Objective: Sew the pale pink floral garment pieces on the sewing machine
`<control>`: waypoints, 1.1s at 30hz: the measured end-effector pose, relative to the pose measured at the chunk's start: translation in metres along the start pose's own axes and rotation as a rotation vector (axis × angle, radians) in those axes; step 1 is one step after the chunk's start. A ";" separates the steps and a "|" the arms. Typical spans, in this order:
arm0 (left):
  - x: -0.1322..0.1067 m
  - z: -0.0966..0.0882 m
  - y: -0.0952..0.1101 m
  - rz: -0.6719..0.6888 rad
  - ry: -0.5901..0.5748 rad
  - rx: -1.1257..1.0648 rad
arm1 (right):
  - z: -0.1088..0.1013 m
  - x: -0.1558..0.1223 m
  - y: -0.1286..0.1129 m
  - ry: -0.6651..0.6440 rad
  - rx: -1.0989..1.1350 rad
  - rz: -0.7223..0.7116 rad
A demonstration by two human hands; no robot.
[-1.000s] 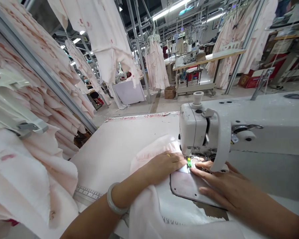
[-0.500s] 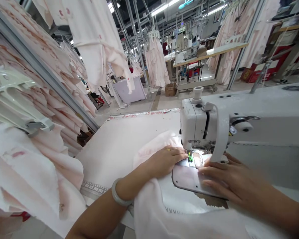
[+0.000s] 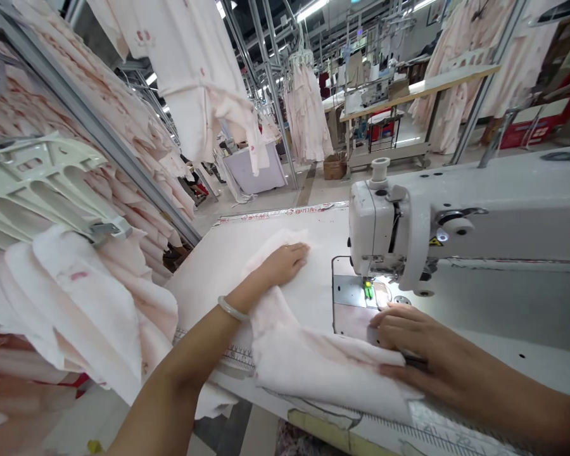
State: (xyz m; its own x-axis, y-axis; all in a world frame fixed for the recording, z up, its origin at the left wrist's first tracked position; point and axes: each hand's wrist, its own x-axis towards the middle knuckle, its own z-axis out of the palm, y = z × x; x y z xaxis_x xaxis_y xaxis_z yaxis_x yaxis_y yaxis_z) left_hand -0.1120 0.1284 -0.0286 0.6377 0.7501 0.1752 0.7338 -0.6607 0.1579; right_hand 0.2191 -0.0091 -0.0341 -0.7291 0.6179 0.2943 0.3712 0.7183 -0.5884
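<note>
A pale pink fabric piece [image 3: 332,361] lies folded across the white sewing table, left and in front of the sewing machine [image 3: 380,221]. My left hand [image 3: 287,263], a bangle at its wrist, rests on the far part of the cloth with its fingers together and curved over it. My right hand [image 3: 415,335] is closed near the needle plate [image 3: 349,294], its lower fingers on the cloth's right end. A small dark object shows in its palm; its kind is hidden. The green presser foot [image 3: 368,290] sits under the machine head with no pink cloth visible beneath it.
At left, a cream plastic hanger clamp [image 3: 52,183] holds pink pieces beside a metal rail. Another pink garment [image 3: 194,82] hangs above the table's far side. A printed ruler strip [image 3: 240,358] runs along the front edge. Other workstations and racks stand behind.
My left hand has moved left and away from the needle, with the cloth shifting along. My right hand has drawn slightly nearer and curled. The presser foot area is now uncovered.
</note>
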 end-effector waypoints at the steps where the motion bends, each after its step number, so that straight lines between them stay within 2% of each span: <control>1: -0.003 -0.004 0.004 -0.020 0.014 0.008 | 0.002 -0.001 0.002 0.046 -0.019 0.031; 3: -0.013 -0.009 0.026 -0.024 0.043 0.010 | 0.007 -0.003 0.007 0.125 -0.050 0.116; 5: -0.031 -0.011 0.061 0.033 0.071 -0.006 | 0.010 -0.004 0.013 0.170 -0.071 0.179; 7: -0.052 -0.010 0.099 0.183 0.106 -0.028 | 0.013 -0.005 0.017 0.194 -0.085 0.204; 9: -0.074 -0.006 0.134 0.263 0.101 -0.021 | 0.014 -0.004 0.019 0.208 -0.096 0.195; 12: -0.102 0.003 0.169 0.241 0.030 0.048 | 0.016 -0.002 0.021 0.241 -0.128 0.143; 15: -0.121 0.004 0.186 0.281 -0.158 -0.055 | 0.017 -0.001 0.021 0.252 -0.175 0.136; 17: -0.129 -0.003 0.192 0.359 -0.305 -0.225 | 0.018 -0.002 0.020 0.248 -0.199 0.149; 19: -0.132 -0.015 0.193 0.391 -0.371 -0.340 | 0.017 -0.002 0.020 0.237 -0.206 0.168; 21: -0.128 -0.028 0.193 0.397 -0.356 -0.370 | 0.015 -0.002 0.019 0.252 -0.214 0.176; 23: -0.118 -0.033 0.190 0.314 -0.266 -0.418 | 0.011 -0.002 0.018 0.318 -0.261 0.092; 25: -0.105 -0.025 0.184 0.166 -0.128 -0.450 | 0.006 -0.001 0.019 0.392 -0.320 -0.068; 27: -0.094 -0.009 0.173 0.076 -0.042 -0.414 | 0.001 0.000 0.020 0.415 -0.381 -0.228; 30: -0.086 0.010 0.149 0.133 -0.105 -0.291 | -0.004 0.001 0.023 0.395 -0.468 -0.330; 33: -0.080 0.006 0.124 0.252 -0.199 -0.277 | -0.003 0.001 0.023 0.343 -0.456 -0.310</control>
State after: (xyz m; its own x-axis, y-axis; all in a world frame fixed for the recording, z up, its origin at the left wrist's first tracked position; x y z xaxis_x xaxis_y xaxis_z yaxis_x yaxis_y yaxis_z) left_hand -0.0707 -0.0137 -0.0291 0.8419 0.5367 0.0553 0.4755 -0.7865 0.3941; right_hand 0.2286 0.0083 -0.0453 -0.6448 0.3725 0.6675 0.4347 0.8970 -0.0806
